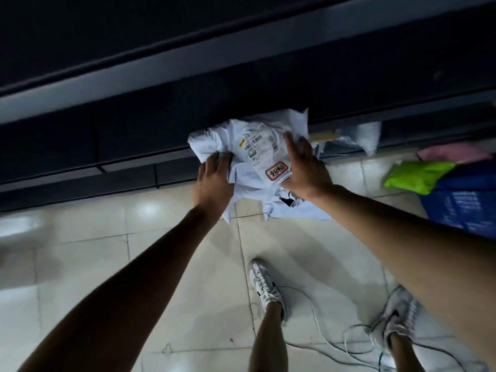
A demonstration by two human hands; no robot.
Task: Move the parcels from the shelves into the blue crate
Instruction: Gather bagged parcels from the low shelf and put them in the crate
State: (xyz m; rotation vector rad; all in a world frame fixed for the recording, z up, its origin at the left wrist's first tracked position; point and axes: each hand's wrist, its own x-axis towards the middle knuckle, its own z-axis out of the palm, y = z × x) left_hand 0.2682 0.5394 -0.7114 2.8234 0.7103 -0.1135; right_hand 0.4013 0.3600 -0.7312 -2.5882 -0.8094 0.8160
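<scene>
A crumpled white plastic parcel with a printed label and a red stamp is held in front of the dark shelves, above the floor. My left hand grips its left side. My right hand lies over its right side with the fingers spread on the label. The blue crate stands at the right edge, with a bright green parcel and a pink parcel lying on top of it.
More pale parcels sit on the low shelf right of my hands. My two feet in white shoes stand on the beige tiled floor. A thin white cable trails across the tiles by my feet.
</scene>
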